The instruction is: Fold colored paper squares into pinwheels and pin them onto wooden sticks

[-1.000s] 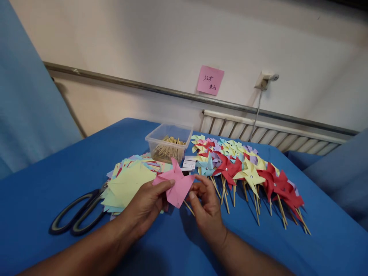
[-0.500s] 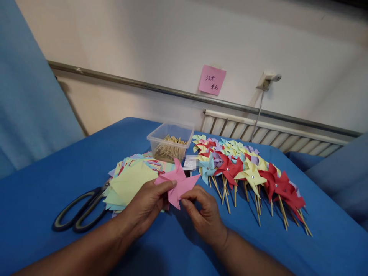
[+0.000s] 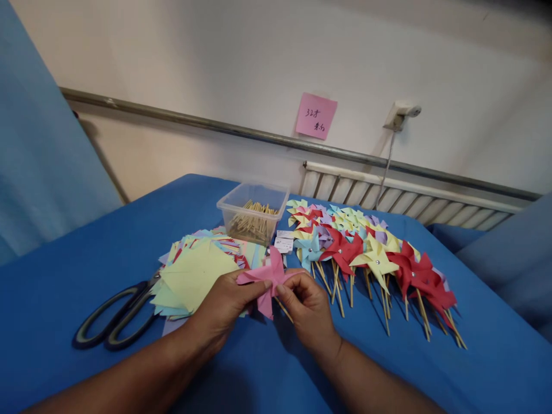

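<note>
A pink paper pinwheel (image 3: 276, 265) is between my two hands above the near part of the table. My left hand (image 3: 228, 299) grips its left side, thumb on top near the centre. With thumb and forefinger, my right hand (image 3: 308, 305) pinches it just right of the centre; whether a small part is under those fingertips is hidden. A thin wooden stick (image 3: 284, 310) shows below the pinwheel, slanting toward my right palm. To the left of my hands lies a pile of coloured paper sheets (image 3: 200, 273), pale yellow on top.
Scissors (image 3: 118, 313) with dark handles lie left of the paper. Behind it stands a clear plastic box (image 3: 254, 215) of wooden sticks, beside small white labels (image 3: 283, 241). Many finished pinwheels (image 3: 342, 250) on sticks cover the right side. A wall and radiator (image 3: 336, 187) bound the back.
My right fingers have moved from the pinwheel's lower right blade up to near its centre. The pinwheel has turned and shifted slightly right, and a stick now shows below it.
</note>
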Available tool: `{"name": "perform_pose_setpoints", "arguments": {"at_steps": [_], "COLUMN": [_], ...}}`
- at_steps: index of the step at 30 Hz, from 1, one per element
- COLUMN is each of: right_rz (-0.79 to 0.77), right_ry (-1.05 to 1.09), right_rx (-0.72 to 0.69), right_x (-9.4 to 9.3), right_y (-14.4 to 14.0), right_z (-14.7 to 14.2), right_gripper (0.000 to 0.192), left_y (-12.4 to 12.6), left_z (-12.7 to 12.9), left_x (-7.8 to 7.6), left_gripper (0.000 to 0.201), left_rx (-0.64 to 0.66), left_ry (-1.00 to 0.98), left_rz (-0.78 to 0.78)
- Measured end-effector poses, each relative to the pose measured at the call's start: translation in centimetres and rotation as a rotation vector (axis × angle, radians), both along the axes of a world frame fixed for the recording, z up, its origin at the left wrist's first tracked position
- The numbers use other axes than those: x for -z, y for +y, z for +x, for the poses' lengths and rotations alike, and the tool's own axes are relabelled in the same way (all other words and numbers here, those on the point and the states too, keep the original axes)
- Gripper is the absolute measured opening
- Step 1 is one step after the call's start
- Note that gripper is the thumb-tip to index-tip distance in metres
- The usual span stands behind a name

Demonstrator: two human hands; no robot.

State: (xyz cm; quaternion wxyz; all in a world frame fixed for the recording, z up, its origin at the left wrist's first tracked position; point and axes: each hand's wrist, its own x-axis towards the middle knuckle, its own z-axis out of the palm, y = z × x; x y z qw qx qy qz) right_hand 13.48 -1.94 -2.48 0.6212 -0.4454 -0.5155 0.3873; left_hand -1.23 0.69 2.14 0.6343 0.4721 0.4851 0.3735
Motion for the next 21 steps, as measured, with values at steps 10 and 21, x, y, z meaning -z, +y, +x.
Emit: {"name": "perform_pose_setpoints", "arguments": {"at_steps": [10,21], "right_rz": [0.030,0.057], "right_ry": [-0.085,-0.134], "right_rx": [0.035,0.040], "right_x": [0.20,0.60], "right_y": [0.36,0.44], "right_z": [0.12,0.11], "right_gripper": [0.017,0.016], "left_y": [-0.15,0.33], "left_z": [0.15,0.07], "left_x": [0.20,0.46], "left_gripper": [0.023,0.029], "left_rx": [0.019,0.010], "left_ry": [0.015,0.059], "left_rz": [-0.012,-0.022]}}
